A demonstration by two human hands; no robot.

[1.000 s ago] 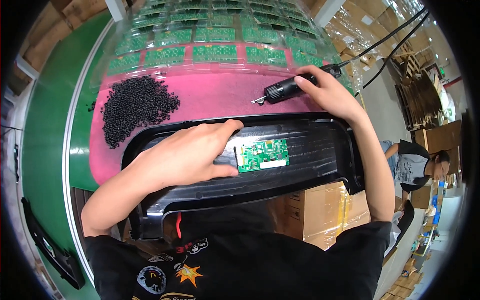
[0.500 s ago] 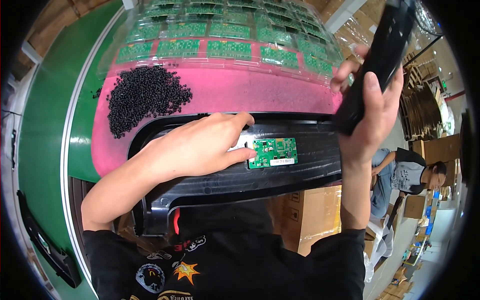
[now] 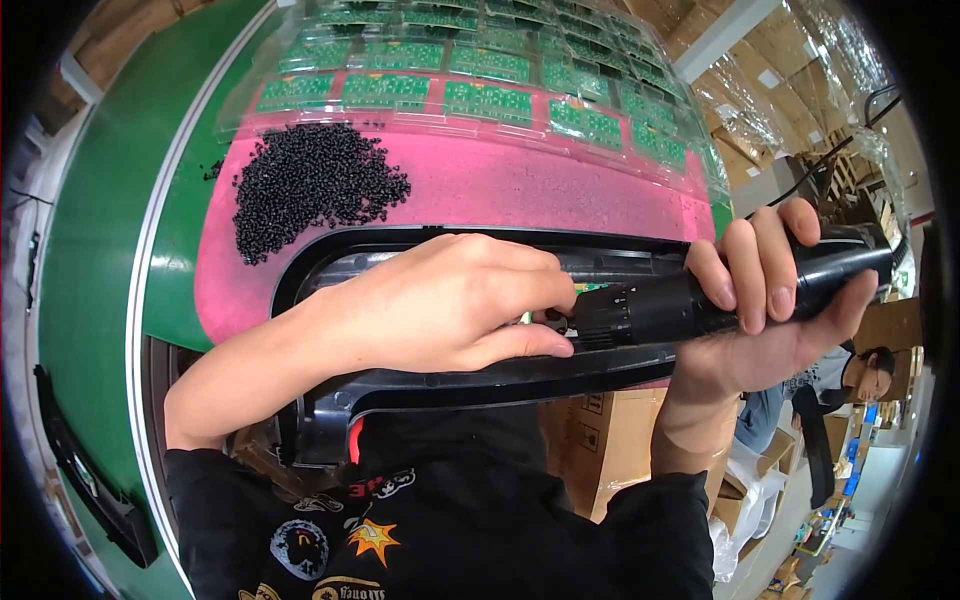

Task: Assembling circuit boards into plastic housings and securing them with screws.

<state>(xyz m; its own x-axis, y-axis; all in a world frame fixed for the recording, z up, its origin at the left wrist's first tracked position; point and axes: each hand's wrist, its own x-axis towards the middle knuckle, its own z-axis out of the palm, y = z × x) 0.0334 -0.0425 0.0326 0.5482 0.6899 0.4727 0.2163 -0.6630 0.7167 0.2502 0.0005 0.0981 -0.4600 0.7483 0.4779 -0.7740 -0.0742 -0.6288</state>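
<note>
My right hand [image 3: 765,280] is wrapped round a black electric screwdriver [image 3: 655,310], which lies nearly level with its tip pointing left. At that tip, the thumb and forefinger of my left hand [image 3: 450,305] are pinched together on a small black screw [image 3: 556,319], partly hidden by the fingers. Beneath both hands is a long curved black plastic housing [image 3: 450,388], its open side up. A green circuit board [image 3: 588,288] sits inside it, almost wholly covered by my left hand and the screwdriver.
A heap of small black screws [image 3: 310,185] lies on the pink mat [image 3: 530,175]. Clear trays of green circuit boards [image 3: 490,100] stand behind it. Another black housing [image 3: 95,475] is at far left. A cardboard box [image 3: 610,440] stands by me; a person [image 3: 850,375] sits at right.
The screwdriver has come down from an upright hold to nearly level, its tip now at my left fingers. My left hand has moved right, over the circuit board, and its fingers have closed.
</note>
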